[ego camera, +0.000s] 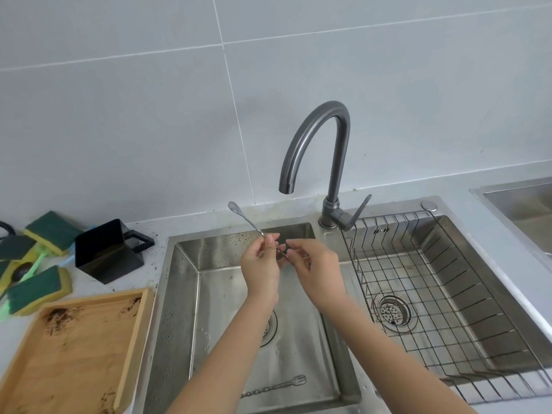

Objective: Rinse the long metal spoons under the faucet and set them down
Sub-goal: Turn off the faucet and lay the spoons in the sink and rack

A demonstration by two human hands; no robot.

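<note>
Both hands — left (260, 265), right (316, 264) — pinch a long spoon (252, 227), bowl angled up-left, over the sink (185, 294).

Bright, even, diffuse daylight fills the frame, with soft shadows only. The steel sink (185, 294) shows mild sheen, no harsh glare. Wide-angle distortion bends the wall tiles (119, 85) and edges; detail is slightly soft throughout.

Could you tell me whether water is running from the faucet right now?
No, no stream shows below the faucet spout, and the spoon is held off to its left.
</note>
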